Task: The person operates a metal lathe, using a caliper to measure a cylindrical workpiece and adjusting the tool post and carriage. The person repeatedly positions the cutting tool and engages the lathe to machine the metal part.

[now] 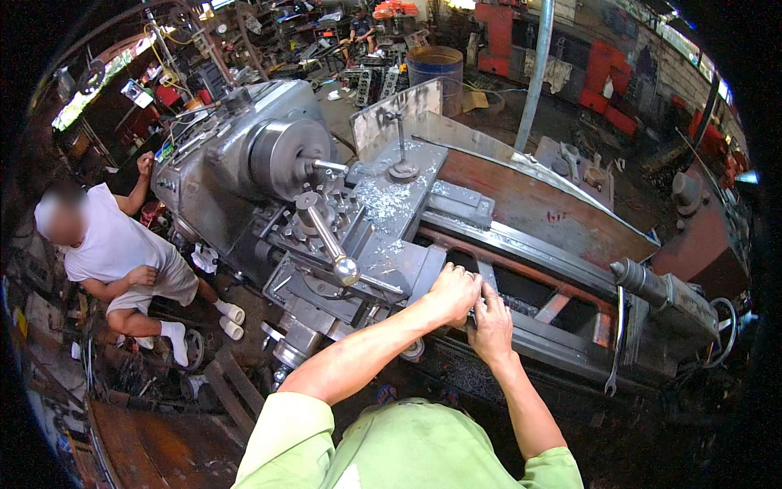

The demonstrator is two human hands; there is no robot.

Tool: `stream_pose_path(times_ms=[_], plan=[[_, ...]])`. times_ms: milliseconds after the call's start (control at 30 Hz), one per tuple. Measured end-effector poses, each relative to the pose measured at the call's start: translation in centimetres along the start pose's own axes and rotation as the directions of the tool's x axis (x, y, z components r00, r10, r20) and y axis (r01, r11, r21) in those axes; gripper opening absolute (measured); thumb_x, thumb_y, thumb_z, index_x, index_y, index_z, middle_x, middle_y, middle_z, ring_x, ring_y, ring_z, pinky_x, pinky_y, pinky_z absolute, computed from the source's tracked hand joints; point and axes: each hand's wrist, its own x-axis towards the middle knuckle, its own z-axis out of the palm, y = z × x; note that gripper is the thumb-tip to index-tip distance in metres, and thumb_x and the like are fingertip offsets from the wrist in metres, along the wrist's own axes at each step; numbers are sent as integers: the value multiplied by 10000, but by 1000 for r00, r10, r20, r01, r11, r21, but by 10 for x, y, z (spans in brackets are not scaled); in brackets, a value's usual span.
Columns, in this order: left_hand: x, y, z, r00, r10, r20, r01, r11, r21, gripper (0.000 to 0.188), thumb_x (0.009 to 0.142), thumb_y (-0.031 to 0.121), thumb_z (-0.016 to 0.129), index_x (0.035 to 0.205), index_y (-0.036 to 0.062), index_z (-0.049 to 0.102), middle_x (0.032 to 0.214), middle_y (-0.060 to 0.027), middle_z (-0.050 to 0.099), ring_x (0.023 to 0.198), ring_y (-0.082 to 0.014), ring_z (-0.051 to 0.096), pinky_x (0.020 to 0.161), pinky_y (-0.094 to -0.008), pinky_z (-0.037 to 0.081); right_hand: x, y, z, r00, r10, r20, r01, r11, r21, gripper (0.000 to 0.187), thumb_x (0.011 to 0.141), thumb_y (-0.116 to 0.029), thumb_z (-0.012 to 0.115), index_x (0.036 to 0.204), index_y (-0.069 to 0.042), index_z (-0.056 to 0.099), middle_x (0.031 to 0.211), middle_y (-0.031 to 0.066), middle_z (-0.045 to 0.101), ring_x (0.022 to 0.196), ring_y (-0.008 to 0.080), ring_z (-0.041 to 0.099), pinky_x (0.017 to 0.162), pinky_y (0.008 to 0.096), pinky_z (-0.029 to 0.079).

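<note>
Both hands meet over the front bedway of a large metal lathe (pixel 261 155), just right of its carriage. My left hand (pixel 456 293) is closed, knuckles up, with a ring on one finger. Against it, my right hand (pixel 490 324) has its fingers bent inward and the thumb side toward the left hand. Whatever lies between them is hidden under the fingers. Left of the hands, a tool post carries a long handle with a shiny ball end (pixel 346 270). Bright metal chips (pixel 383 200) cover the carriage top. Behind the tool post sits the round chuck (pixel 289 156).
A tailstock (pixel 668 297) stands on the bed to the right, with a wrench (pixel 617 346) hanging by it. At the left, a person in white (pixel 122 244) has a hand on the headstock. A metal splash guard (pixel 529 191) runs behind the bed, near a grey pole (pixel 535 77).
</note>
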Motion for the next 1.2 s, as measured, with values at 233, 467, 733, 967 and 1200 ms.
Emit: stream_pose_path(times_ms=[233,467,733,967,1200], plan=[[23,-14,-27,956,25,294,3,996,-94,569,622,210,813,1098,-35,621,1084,-236,702,1042,-370,680,919,-455,534,22,11,12,995,-64,-75,57,994,-98,551,684,-54,736,1222,-18,626,1202,156,633,1052,349,594,846,467,478],[37,-22,-37,869,57,491,30,985,-168,704,606,277,877,1205,12,618,1165,-226,689,1115,-366,656,958,-444,528,39,16,-9,986,-75,150,90,991,-95,291,729,-179,750,971,-34,679,1027,112,661,1004,309,636,819,508,509],[-21,4,-8,952,-122,-279,83,985,-148,739,707,103,737,1389,-19,481,1394,-244,506,1325,-432,441,1112,-539,370,58,17,-27,944,-39,329,22,998,57,272,749,-125,716,984,9,689,995,201,698,953,416,667,829,502,546],[-61,50,29,865,-226,-449,189,974,-126,634,897,107,516,1488,-56,354,1516,-269,383,1416,-468,342,1127,-580,312,78,19,-40,838,62,543,-143,984,109,286,830,-196,642,1039,-17,723,967,269,694,950,444,666,841,507,540],[-47,35,56,844,-156,-514,177,984,-8,765,815,137,627,1499,-40,336,1539,-229,365,1442,-432,308,1127,-558,275,99,30,-40,723,21,690,-154,979,131,359,821,-305,668,928,33,725,819,296,678,835,435,698,793,476,553]])
